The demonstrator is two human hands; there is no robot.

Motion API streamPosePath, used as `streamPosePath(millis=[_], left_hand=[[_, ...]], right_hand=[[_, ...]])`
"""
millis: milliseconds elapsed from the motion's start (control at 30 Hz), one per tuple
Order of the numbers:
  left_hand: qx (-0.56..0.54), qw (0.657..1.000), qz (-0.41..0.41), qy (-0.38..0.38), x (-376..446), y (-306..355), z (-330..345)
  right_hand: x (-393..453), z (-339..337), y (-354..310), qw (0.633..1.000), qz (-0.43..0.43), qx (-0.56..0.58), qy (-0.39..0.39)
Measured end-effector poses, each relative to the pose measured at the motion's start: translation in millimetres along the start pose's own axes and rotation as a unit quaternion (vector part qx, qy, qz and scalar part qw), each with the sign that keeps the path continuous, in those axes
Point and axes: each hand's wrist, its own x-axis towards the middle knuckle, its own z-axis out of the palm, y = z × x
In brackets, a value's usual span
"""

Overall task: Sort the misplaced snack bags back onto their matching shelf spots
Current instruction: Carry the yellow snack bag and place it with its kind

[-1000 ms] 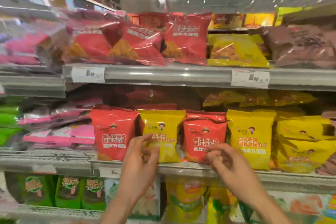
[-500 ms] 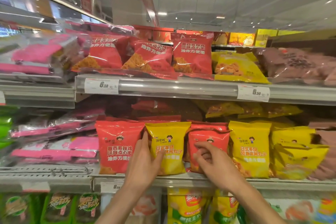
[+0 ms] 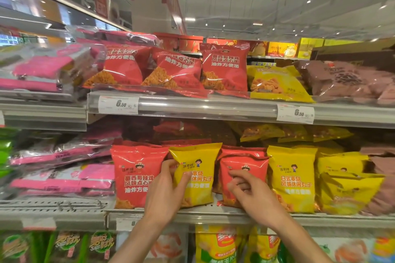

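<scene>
On the middle shelf (image 3: 213,216) a yellow snack bag (image 3: 197,164) stands between two red bags. My left hand (image 3: 165,190) grips the yellow bag's left edge, thumb on its front. The red bag (image 3: 133,177) to its left stands upright. My right hand (image 3: 254,196) pinches the front of the smaller red bag (image 3: 252,163) to the right of the yellow one. Further right stand a tall yellow bag (image 3: 291,177) and more yellow bags (image 3: 346,183), slumped.
The upper shelf (image 3: 213,108) carries red bags (image 3: 224,68), a yellow bag (image 3: 275,83) and brown packs (image 3: 350,81). Pink packs (image 3: 64,177) lie at the left. Green bags (image 3: 64,245) and yellow bags (image 3: 215,245) fill the shelf below.
Both hands have come up from below the shelf edge onto the bags. The left hand has closed on the yellow bag, the right on the small red bag. The camera tilted upward.
</scene>
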Motion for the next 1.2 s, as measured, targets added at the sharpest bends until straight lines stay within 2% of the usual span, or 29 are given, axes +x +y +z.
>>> streamPosePath(millis=[133, 267, 367, 500, 600, 867, 967, 1067, 1200], left_hand=[[-0.051, 0.998, -0.005, 0.023, -2.4, 1.8, -8.1], [-0.086, 0.996, -0.021, 0.011, -8.4, 4.4, -20.1], [-0.137, 0.989, -0.044, -0.014, -16.5, 9.8, -28.5], [-0.233, 0.966, -0.099, -0.059, -23.0, 12.3, -31.7], [-0.259, 0.956, -0.112, -0.075, -27.7, 11.8, -30.0], [-0.216, 0.967, -0.051, -0.123, -37.4, -10.3, -24.5], [-0.24, 0.954, -0.054, -0.171, -41.4, -10.0, -18.1], [-0.288, 0.926, -0.074, -0.232, -49.6, 0.3, -9.9], [-0.305, 0.917, -0.073, -0.246, -60.8, 7.6, 7.4]], right_hand=[[0.1, 0.1, -2.0, 1.0, 0.005, 0.008, -0.003], [-2.7, 0.2, -6.9, 0.999, 0.014, 0.024, -0.017], [-6.3, -0.1, -14.7, 0.997, 0.025, 0.056, -0.057], [-9.9, 8.7, -27.3, 0.977, 0.033, 0.176, -0.12], [-15.6, 18.4, -33.6, 0.955, 0.039, 0.255, -0.15], [-27.8, 24.7, -19.8, 0.954, 0.044, 0.278, -0.104], [-35.6, 21.6, -12.7, 0.956, 0.046, 0.278, -0.082], [-44.9, 16.0, -7.1, 0.956, 0.04, 0.286, -0.052], [-61.3, 7.1, 2.9, 0.956, 0.052, 0.287, -0.044]])
